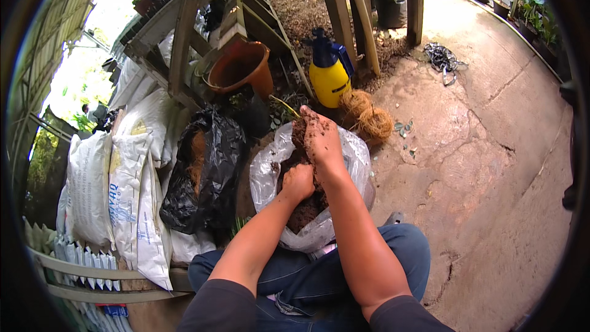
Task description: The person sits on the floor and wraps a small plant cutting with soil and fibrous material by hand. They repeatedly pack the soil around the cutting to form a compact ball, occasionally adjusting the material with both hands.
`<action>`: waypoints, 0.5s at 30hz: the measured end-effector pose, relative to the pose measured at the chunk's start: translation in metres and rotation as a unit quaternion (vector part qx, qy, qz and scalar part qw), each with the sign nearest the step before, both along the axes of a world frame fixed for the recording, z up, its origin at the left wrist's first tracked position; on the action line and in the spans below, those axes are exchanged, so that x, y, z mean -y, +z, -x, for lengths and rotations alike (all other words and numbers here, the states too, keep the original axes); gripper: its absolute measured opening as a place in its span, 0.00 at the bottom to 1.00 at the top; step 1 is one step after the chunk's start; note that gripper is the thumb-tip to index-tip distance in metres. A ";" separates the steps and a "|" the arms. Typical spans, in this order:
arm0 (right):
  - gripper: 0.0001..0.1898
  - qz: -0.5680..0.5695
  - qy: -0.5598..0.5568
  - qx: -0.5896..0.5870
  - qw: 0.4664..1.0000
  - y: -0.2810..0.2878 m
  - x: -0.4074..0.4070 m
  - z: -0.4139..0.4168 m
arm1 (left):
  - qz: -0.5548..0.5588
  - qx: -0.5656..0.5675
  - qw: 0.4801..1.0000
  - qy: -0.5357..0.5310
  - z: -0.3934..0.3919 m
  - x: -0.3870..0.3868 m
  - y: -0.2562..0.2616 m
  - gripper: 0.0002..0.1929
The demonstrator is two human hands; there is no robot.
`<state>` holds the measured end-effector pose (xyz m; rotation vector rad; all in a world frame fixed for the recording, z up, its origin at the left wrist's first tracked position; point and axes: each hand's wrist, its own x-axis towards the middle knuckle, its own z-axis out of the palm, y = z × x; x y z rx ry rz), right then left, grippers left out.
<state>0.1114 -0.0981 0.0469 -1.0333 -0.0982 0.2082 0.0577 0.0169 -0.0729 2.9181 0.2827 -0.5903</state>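
A clear plastic bag point(357, 152) with its rim rolled open holds dark brown soil point(302, 219) between my knees. My right hand point(321, 138), smeared with soil, is closed around a clump of moist soil point(299, 133) above the bag's far side. A thin yellow-green stem point(286, 105) sticks out of this clump towards the upper left. My left hand point(298, 180) is lower, inside the bag's mouth, with the fingers curled down at the soil. Its fingertips are hidden, so I cannot tell whether it grips any soil.
Beyond the bag stand two coconut-fibre balls point(375, 123), a yellow pressure sprayer point(326, 84) and a brown bucket point(258, 67). A black plastic bag point(221, 147) with brown fibre lies left, beside stacked white sacks point(90, 189). A wooden bench frame point(182, 46) rises behind; concrete floor point(461, 147) extends right.
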 end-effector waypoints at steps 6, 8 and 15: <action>0.20 -0.025 -0.012 -0.019 0.999 0.005 0.009 -0.003 | 0.037 -0.014 0.997 -0.071 0.023 0.001 0.044 0.41; 0.20 -0.019 -0.023 -0.005 1.000 0.005 0.008 -0.003 | -0.018 -0.002 0.994 -0.109 0.036 0.002 0.067 0.42; 0.21 0.026 -0.048 -0.005 0.998 0.003 0.007 -0.004 | -0.092 0.176 0.960 -0.196 0.063 0.009 0.120 0.34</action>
